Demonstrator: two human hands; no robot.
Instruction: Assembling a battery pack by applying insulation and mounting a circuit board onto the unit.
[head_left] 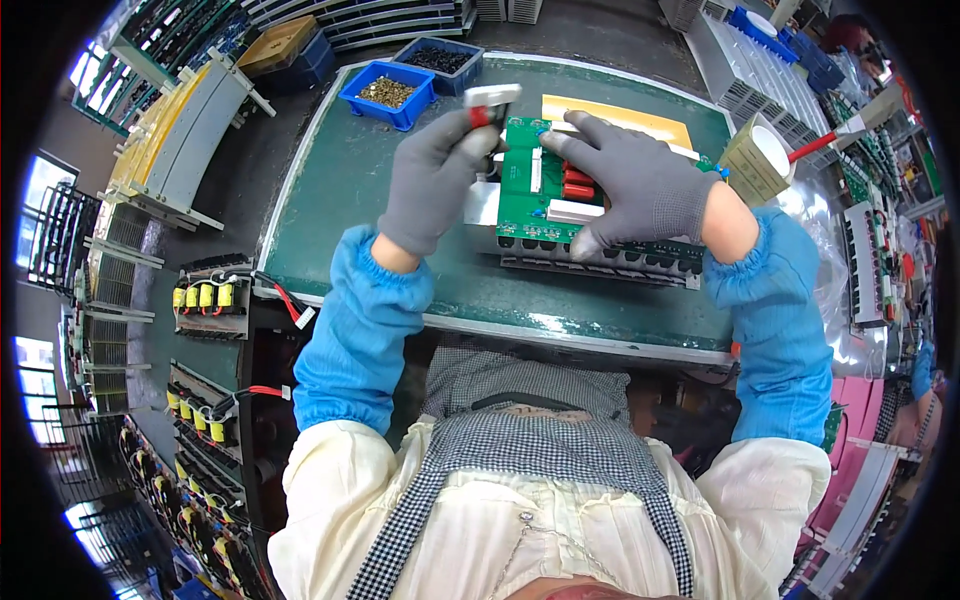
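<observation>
My left hand (430, 182), in a grey glove, is closed on a white-ended wire connector (493, 95) with red and black below it, raised at the left edge of a green circuit board (518, 180). My right hand (645, 187), gloved too, lies over the board with thumb and fingers spread, thumb at its near edge. Red cylindrical parts (577, 184) and a white block (575, 212) show beside that palm. Under the board is a grey metal heat sink (610, 268). The glove hides the board's right part.
Blue bins of brass-coloured (388, 92) and black (440, 58) small parts stand at the table's far left. A yellow sheet (620, 118) lies behind the board. At right is an open carton (757, 160) beside a red-handled tool (812, 146). Wired assemblies (212, 298) sit at left.
</observation>
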